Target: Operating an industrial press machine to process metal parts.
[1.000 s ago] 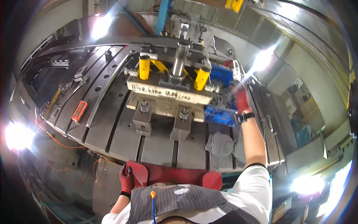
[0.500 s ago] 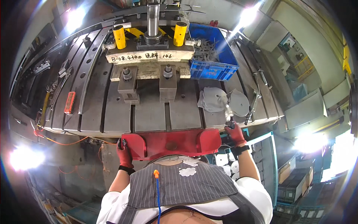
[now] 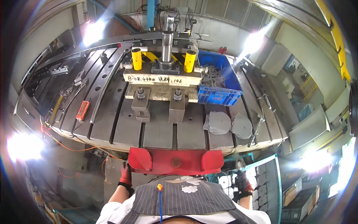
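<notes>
My left hand (image 3: 125, 175), in a red and dark glove, is beside the left end of a red two-lobed control console (image 3: 175, 164) at the table's front edge; its fingers are too unclear to read. My right hand (image 3: 244, 183) is closed around a hand tool (image 3: 239, 164) with a pale metal tip, blurred by motion. It is right of the console, below the table edge, over a teal frame. Two stacks of thin grey metal discs lie on the press table: a larger stack (image 3: 219, 123) and a smaller stack (image 3: 242, 126).
A die (image 3: 162, 79) with yellow posts is clamped to the slotted table by bolted steel blocks. A blue crate (image 3: 220, 95) of metal scraps stands right of it. An orange-red block (image 3: 82, 111) and loose tools lie left. The teal frame (image 3: 278, 175) contains several grey discs.
My right hand and its tool have moved from over the disc stacks down toward the teal frame. My left hand has lowered a little beside the console. The view has tilted upward.
</notes>
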Motion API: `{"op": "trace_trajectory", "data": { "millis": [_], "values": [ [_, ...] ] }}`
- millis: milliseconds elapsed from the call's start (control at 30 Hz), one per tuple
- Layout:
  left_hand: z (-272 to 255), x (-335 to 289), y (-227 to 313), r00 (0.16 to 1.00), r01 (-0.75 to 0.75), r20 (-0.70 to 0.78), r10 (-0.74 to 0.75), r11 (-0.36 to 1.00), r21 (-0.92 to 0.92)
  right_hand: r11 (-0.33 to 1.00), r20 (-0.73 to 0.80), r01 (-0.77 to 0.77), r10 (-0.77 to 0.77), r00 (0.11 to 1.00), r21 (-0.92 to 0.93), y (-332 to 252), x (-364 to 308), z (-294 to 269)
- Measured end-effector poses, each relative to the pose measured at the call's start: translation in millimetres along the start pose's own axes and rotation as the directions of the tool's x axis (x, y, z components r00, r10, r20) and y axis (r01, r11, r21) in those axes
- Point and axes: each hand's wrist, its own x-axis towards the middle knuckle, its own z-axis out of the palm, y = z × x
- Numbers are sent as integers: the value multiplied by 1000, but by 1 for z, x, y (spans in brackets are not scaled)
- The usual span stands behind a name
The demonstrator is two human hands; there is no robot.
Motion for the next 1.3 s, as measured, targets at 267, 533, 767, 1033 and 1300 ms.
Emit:
{"op": "trace_trajectory", "data": {
  "millis": [267, 533, 767, 1033, 1300],
  "values": [
    [31, 58, -9, 812, -335, 557, 175, 921, 199, 417, -6, -25, 48, 999, -909, 46, 126, 3],
    [32, 67, -14, 817, -375, 558, 147, 870, 320, -166, 259, 296, 213, 942, -941, 65, 213, -28],
    [20, 63, -26, 847, -364, 511, 144, 858, 361, -377, 264, 360, 284, 922, -854, 32, 180, 27],
    [16, 65, -29, 854, -357, 500, 140, 858, 370, -404, 213, 289, 222, 951, -868, 39, 182, 14],
    [26, 61, -20, 856, -367, 493, 154, 853, 371, -111, 56, 76, 175, 983, -991, 56, 194, -11]
  ]
}}
